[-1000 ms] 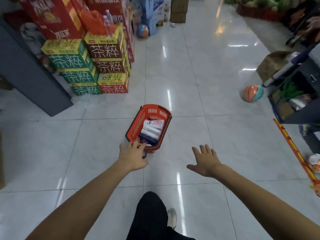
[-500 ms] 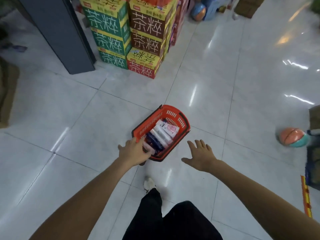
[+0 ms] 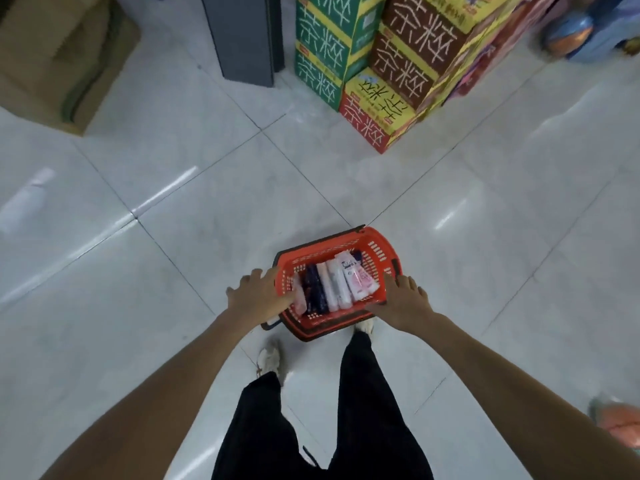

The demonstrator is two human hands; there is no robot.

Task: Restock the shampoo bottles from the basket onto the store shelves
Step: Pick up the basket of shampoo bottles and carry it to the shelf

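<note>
A red plastic basket (image 3: 378, 238) stands on the tiled floor just in front of my feet. Several shampoo bottles lie side by side in it: a white one with a pink label (image 3: 358, 279), white ones beside it, and a dark blue one (image 3: 313, 289). My left hand (image 3: 259, 296) lies over the basket's left rim with fingers spread, its fingertips near the leftmost bottle. My right hand (image 3: 406, 303) rests against the right rim, fingers apart. Neither hand holds a bottle.
Stacked green, brown and red drink cartons (image 3: 381, 74) stand ahead, next to a dark grey panel (image 3: 242, 36). Flattened cardboard (image 3: 59, 53) lies at the far left. An orange ball (image 3: 620, 420) sits at the right edge and a blue ball (image 3: 568, 36) at the top right.
I have stepped up to the basket and now look straight down on it. Both hands have come in to its sides; the right hand has moved from open floor onto the right rim.
</note>
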